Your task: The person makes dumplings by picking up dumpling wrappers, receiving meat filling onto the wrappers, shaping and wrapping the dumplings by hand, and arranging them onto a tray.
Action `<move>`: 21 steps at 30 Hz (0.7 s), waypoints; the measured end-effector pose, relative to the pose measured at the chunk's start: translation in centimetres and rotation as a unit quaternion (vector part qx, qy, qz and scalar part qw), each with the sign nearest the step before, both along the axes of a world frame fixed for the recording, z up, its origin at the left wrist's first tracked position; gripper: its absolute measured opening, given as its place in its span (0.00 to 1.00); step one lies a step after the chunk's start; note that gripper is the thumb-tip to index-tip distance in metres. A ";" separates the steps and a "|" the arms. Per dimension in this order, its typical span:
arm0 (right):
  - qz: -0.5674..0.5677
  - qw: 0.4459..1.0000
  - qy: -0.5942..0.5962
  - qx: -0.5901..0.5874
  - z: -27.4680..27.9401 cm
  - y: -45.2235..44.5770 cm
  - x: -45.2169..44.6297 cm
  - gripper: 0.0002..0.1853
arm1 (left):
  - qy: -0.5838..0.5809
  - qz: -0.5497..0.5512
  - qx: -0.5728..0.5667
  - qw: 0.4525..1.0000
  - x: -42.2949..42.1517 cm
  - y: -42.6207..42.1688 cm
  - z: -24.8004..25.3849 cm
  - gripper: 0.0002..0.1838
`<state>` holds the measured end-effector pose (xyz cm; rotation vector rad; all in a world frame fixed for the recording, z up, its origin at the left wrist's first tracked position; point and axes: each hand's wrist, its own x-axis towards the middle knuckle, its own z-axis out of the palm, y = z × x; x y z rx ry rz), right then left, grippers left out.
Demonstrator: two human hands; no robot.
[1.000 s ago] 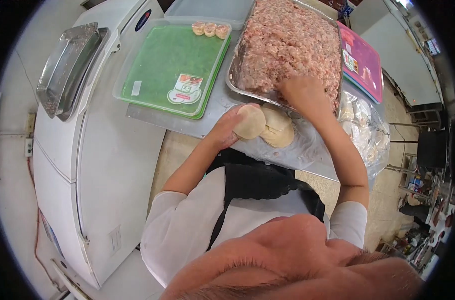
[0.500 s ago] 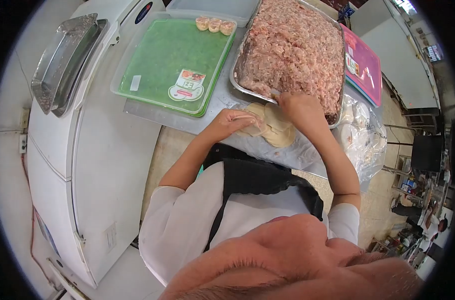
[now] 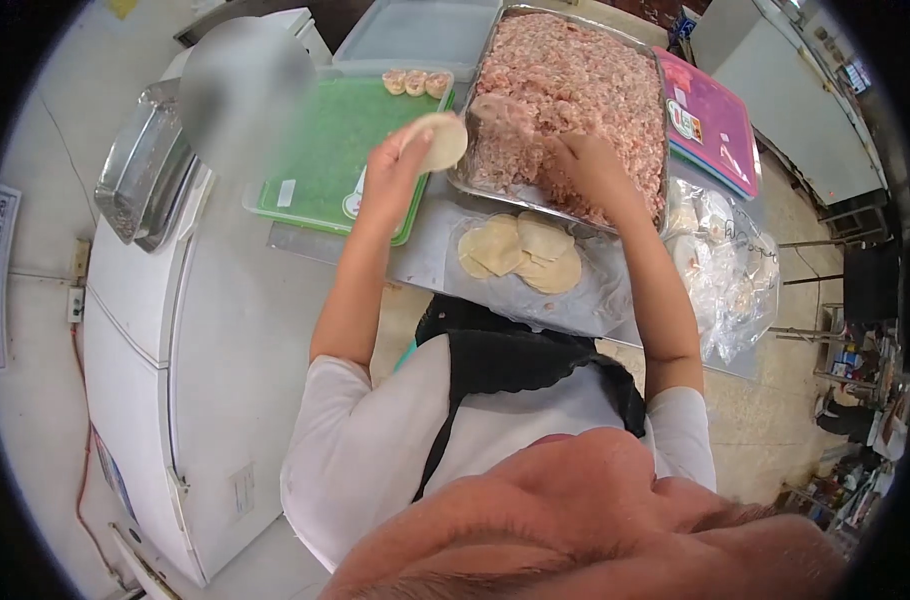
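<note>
As our left hand (image 3: pixel 393 165) pinches a wrapper (image 3: pixel 445 145) left of the tray (image 3: pixel 523 199), our right hand (image 3: pixel 587 172) seemingly scoops meat (image 3: pixel 565 75) inside.
We can't tell that right grip; next calls for a steady wrapper.

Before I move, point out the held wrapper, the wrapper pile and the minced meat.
Held wrapper (image 3: pixel 445 145): head view, middle of its flat face.
Wrapper pile (image 3: pixel 525 255): head view, middle of the overlapping discs.
Minced meat (image 3: pixel 575 100): head view, middle of its upper surface.
</note>
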<state>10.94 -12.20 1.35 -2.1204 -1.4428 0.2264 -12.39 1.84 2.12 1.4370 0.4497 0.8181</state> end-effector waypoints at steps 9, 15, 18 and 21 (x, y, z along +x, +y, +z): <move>-0.045 0.973 0.086 0.211 -2.6 -6.1 4.2 0.14 | -0.319 -0.210 -0.466 0.798 14.8 -4.7 -0.5 0.25; -0.032 0.991 -0.109 0.065 0.5 -11.1 3.6 0.13 | -0.294 -0.149 -0.491 0.807 17.5 -3.6 -3.4 0.31; -0.051 0.985 -0.165 0.004 3.0 -12.4 1.9 0.13 | -0.295 -0.121 -0.465 0.826 17.3 -4.6 -2.6 0.37; -0.025 0.983 -0.174 0.050 0.6 -11.5 2.8 0.11 | -0.241 -0.073 -0.460 0.852 15.6 -7.1 1.5 0.39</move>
